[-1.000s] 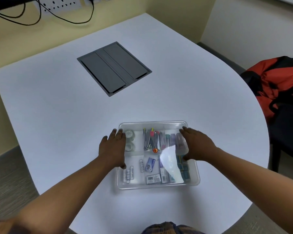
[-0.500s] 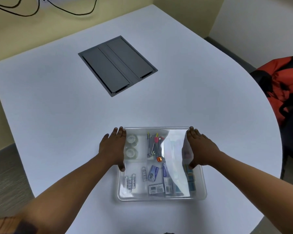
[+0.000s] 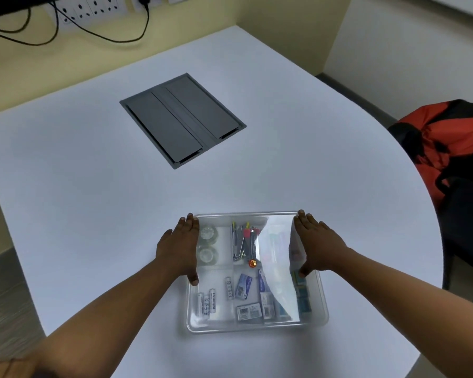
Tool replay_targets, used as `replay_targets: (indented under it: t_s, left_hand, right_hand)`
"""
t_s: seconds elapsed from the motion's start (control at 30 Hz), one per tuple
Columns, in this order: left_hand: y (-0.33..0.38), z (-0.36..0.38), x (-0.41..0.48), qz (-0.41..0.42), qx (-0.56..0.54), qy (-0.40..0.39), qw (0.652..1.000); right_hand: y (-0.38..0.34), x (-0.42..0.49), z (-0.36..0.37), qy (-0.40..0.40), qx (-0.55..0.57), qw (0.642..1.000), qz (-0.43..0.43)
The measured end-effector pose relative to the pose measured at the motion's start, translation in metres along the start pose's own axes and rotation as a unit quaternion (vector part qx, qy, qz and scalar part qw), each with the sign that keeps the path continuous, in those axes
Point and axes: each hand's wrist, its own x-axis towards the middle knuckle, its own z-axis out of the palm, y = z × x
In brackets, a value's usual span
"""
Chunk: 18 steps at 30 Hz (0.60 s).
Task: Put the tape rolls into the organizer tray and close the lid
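Observation:
A clear organizer tray (image 3: pixel 257 327) sits on the white table close to me. Two clear tape rolls (image 3: pixel 208 233) (image 3: pixel 207 255) lie in its far-left compartment. Other compartments hold clips, batteries and small packets. A transparent lid (image 3: pixel 277 257) lies over the tray and reflects light on its right half. My left hand (image 3: pixel 178 249) holds the lid's left edge, fingers stretched forward and thumb at the rim. On the opposite edge my right hand (image 3: pixel 316 246) grips the lid the same way.
A grey cable hatch (image 3: pixel 182 120) is set into the table further back. Wall sockets with black cables (image 3: pixel 93 12) are behind it. A red and black backpack (image 3: pixel 445 143) rests on a chair past the table's curved right edge.
My right hand has moved from above the tray out to its right edge. The lid, tilted before, now lies nearly level across the tray. My left hand has stayed in place.

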Motion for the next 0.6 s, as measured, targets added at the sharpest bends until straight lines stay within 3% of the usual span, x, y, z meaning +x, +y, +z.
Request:
replay_targets:
  t_s: [0.23,0.43,0.6]
  left_hand:
    - [0.007,-0.007,-0.025,-0.019,0.037,0.051,0.998]
    - [-0.006,-0.031,-0.052,0.018,0.031,0.192,0.981]
    - [-0.026,-0.088,-0.064,0.034,0.028,0.333,0.942]
  right_hand:
    - [-0.021,-0.019,-0.006,0.065,0.029,0.997,-0.015]
    - [-0.058,-0.043,-0.049,0.153,0.036,0.987,-0.034]
    - [-0.082,-0.061,-0.119,0.27,0.052,0.961,-0.028]
